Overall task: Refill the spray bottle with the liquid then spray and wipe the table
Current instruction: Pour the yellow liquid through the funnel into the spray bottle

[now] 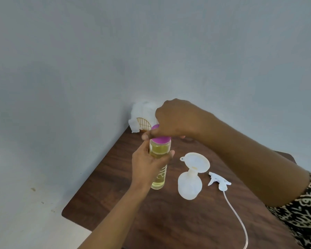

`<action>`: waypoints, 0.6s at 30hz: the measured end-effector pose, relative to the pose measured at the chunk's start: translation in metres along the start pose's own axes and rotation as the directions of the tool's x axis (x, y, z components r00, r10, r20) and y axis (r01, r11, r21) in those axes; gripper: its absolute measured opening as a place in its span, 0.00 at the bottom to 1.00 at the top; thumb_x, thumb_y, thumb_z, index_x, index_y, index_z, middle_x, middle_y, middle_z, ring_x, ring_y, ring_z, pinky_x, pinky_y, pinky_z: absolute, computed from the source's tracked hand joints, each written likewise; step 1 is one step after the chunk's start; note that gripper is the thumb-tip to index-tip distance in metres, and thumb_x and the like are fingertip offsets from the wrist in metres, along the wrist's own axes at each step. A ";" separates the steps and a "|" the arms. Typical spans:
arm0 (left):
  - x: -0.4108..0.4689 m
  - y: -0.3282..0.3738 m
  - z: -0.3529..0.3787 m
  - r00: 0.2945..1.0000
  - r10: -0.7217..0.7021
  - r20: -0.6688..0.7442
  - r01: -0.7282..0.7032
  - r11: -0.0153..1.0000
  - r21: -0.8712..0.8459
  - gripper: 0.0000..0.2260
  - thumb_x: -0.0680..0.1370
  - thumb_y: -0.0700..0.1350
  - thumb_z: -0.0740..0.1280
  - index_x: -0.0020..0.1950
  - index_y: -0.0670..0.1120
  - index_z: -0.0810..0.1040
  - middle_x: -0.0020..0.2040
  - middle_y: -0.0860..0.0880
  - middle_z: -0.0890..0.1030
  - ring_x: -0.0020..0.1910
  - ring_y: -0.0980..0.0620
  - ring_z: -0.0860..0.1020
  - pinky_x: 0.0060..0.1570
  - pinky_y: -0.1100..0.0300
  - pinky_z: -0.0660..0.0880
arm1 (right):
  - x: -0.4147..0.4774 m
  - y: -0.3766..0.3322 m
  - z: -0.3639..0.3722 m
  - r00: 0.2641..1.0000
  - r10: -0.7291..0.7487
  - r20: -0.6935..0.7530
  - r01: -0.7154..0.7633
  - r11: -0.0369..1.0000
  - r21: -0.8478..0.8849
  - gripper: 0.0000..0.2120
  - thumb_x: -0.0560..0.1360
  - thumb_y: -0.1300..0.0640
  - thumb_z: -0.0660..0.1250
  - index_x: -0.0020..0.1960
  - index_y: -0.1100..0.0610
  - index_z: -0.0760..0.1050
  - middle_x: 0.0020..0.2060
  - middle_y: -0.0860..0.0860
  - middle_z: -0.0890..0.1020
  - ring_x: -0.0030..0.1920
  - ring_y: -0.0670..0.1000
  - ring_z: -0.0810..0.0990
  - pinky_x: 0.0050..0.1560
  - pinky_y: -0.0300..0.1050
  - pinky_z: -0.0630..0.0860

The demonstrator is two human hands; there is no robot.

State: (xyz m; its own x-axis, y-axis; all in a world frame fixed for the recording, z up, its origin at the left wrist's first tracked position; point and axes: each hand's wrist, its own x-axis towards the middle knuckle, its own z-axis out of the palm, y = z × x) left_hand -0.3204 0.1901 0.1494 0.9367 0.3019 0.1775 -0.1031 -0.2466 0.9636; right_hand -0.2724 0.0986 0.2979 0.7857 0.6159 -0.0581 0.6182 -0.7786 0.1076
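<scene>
A tall clear bottle of yellow liquid [159,178] stands upright on the dark wooden table [169,221]. My left hand [147,166] is wrapped around its body. My right hand [174,119] grips its purple cap [160,140] from above. To the right stands the round translucent spray bottle [189,186] with a white funnel [196,161] set in its neck. The white trigger sprayer head [219,181] lies on the table beside it, its thin tube [239,218] trailing toward me.
A white cloth [142,112] drapes over a gold wire holder [144,124] at the table's far corner against the grey wall. The table's left edge drops to a pale floor [25,212]. My patterned sleeve [305,209] is at lower right.
</scene>
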 end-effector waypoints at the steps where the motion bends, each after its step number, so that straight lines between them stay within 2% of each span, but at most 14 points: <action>1: 0.000 0.001 0.001 1.000 -0.009 0.003 0.009 1.000 -0.004 0.18 0.66 0.47 0.79 0.53 0.50 0.80 0.43 0.56 0.84 0.43 0.59 0.83 0.46 0.63 0.79 | 0.001 0.000 0.001 0.999 -0.037 0.007 0.038 0.998 -0.053 0.26 0.74 0.35 0.60 0.31 0.56 0.68 0.28 0.51 0.73 0.30 0.48 0.70 0.31 0.42 0.65; 3: -0.001 0.001 0.001 1.000 -0.006 0.014 0.006 1.000 0.004 0.16 0.66 0.47 0.79 0.51 0.51 0.80 0.42 0.56 0.84 0.42 0.60 0.82 0.43 0.68 0.77 | 0.004 0.008 -0.001 0.986 -0.132 0.101 0.137 0.989 -0.050 0.15 0.75 0.42 0.65 0.48 0.55 0.76 0.43 0.50 0.80 0.42 0.49 0.76 0.36 0.42 0.69; 4: -0.002 0.001 0.002 1.000 -0.001 0.017 0.000 1.000 0.011 0.15 0.66 0.47 0.79 0.49 0.50 0.80 0.41 0.56 0.84 0.41 0.60 0.82 0.42 0.68 0.77 | 0.005 0.014 -0.003 0.968 -0.172 0.182 0.175 0.985 0.001 0.18 0.73 0.45 0.68 0.60 0.52 0.74 0.54 0.49 0.79 0.50 0.49 0.75 0.43 0.42 0.72; 6: -0.003 0.001 0.003 1.000 -0.002 0.015 0.002 1.000 0.018 0.14 0.66 0.48 0.79 0.48 0.49 0.80 0.40 0.54 0.84 0.40 0.58 0.83 0.42 0.66 0.78 | 0.003 0.024 -0.008 0.917 -0.256 0.306 0.218 0.964 0.152 0.38 0.70 0.47 0.74 0.74 0.44 0.58 0.72 0.47 0.66 0.67 0.49 0.68 0.63 0.46 0.70; 7: -0.004 0.001 0.003 1.000 -0.006 0.013 0.006 1.000 0.018 0.14 0.66 0.48 0.79 0.48 0.49 0.79 0.40 0.54 0.84 0.40 0.58 0.83 0.42 0.65 0.78 | 0.002 0.028 -0.009 0.912 -0.258 0.320 0.201 0.959 0.201 0.45 0.69 0.46 0.74 0.77 0.43 0.51 0.76 0.46 0.59 0.72 0.49 0.63 0.69 0.47 0.66; 8: -0.004 0.001 0.004 1.000 -0.009 0.014 0.008 1.000 0.015 0.14 0.66 0.48 0.79 0.48 0.50 0.79 0.40 0.55 0.84 0.41 0.59 0.82 0.42 0.65 0.78 | -0.002 0.029 -0.010 0.924 -0.231 0.305 0.165 0.960 0.225 0.47 0.68 0.42 0.74 0.77 0.43 0.48 0.76 0.47 0.58 0.73 0.49 0.62 0.70 0.47 0.64; 9: -0.004 0.001 0.004 1.000 -0.012 0.016 0.012 1.000 0.014 0.14 0.66 0.48 0.79 0.48 0.52 0.79 0.41 0.56 0.84 0.41 0.60 0.82 0.43 0.65 0.78 | -0.005 0.028 -0.008 0.950 -0.166 0.264 0.104 0.967 0.231 0.43 0.68 0.38 0.71 0.76 0.45 0.54 0.73 0.50 0.66 0.69 0.50 0.69 0.67 0.47 0.69; 10: -0.004 0.001 0.004 1.000 -0.017 0.022 0.016 1.000 0.016 0.15 0.66 0.48 0.79 0.49 0.53 0.79 0.41 0.56 0.84 0.41 0.61 0.82 0.44 0.66 0.78 | -0.007 0.026 -0.005 0.974 -0.072 0.215 0.022 0.974 0.225 0.37 0.68 0.33 0.68 0.71 0.49 0.65 0.63 0.52 0.78 0.59 0.50 0.79 0.58 0.45 0.75; 11: -0.004 0.000 0.005 0.999 -0.020 0.026 0.020 1.000 0.018 0.15 0.66 0.48 0.79 0.50 0.53 0.79 0.42 0.56 0.84 0.42 0.61 0.82 0.44 0.66 0.78 | -0.009 0.021 -0.003 0.987 0.031 0.159 -0.068 0.971 0.230 0.32 0.68 0.29 0.63 0.59 0.54 0.76 0.45 0.53 0.85 0.44 0.50 0.84 0.45 0.43 0.77; 12: -0.003 -0.001 0.005 0.999 -0.020 0.031 0.019 1.000 0.015 0.16 0.66 0.47 0.79 0.50 0.51 0.79 0.42 0.56 0.84 0.41 0.60 0.82 0.44 0.65 0.78 | -0.009 0.015 0.000 0.988 0.110 0.110 -0.134 0.962 0.239 0.31 0.69 0.27 0.60 0.44 0.56 0.78 0.30 0.52 0.82 0.31 0.50 0.82 0.36 0.41 0.75; 13: -0.003 -0.002 0.005 0.999 -0.020 0.034 0.020 1.000 0.009 0.16 0.66 0.47 0.79 0.50 0.50 0.80 0.41 0.55 0.84 0.41 0.59 0.82 0.44 0.64 0.78 | -0.009 0.009 0.005 0.986 0.153 0.073 -0.166 0.957 0.238 0.32 0.70 0.27 0.57 0.35 0.57 0.74 0.23 0.52 0.77 0.25 0.49 0.78 0.32 0.40 0.71; 14: -0.002 -0.003 0.006 0.999 -0.022 0.037 0.022 1.000 0.005 0.16 0.66 0.47 0.79 0.51 0.50 0.80 0.42 0.55 0.84 0.42 0.59 0.83 0.44 0.63 0.79 | -0.008 0.004 0.009 0.986 0.165 0.035 -0.169 0.961 0.217 0.31 0.71 0.28 0.57 0.31 0.56 0.70 0.21 0.51 0.74 0.23 0.49 0.75 0.30 0.40 0.69; 16: -0.002 -0.004 0.006 0.999 -0.031 0.045 0.031 0.999 0.011 0.18 0.66 0.47 0.79 0.53 0.50 0.80 0.44 0.55 0.84 0.44 0.59 0.83 0.47 0.62 0.79 | -0.005 0.002 0.014 0.992 0.127 0.007 -0.126 0.978 0.168 0.28 0.73 0.32 0.61 0.30 0.56 0.68 0.22 0.50 0.72 0.25 0.47 0.71 0.31 0.40 0.68; 18: -0.002 -0.005 0.007 0.998 -0.038 0.051 0.038 0.999 0.006 0.18 0.66 0.47 0.79 0.52 0.53 0.79 0.45 0.56 0.84 0.44 0.60 0.82 0.47 0.64 0.79 | -0.002 0.010 0.012 0.994 0.042 0.100 -0.061 0.980 0.189 0.22 0.73 0.37 0.64 0.39 0.56 0.76 0.29 0.51 0.79 0.27 0.48 0.77 0.31 0.37 0.71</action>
State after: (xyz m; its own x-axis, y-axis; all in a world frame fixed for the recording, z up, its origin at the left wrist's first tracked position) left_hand -0.3197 0.1844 0.1427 0.9557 0.2640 0.1299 -0.0651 -0.2409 0.9684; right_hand -0.2679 0.0883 0.2867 0.8093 0.5673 -0.1521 0.5624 -0.8232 -0.0781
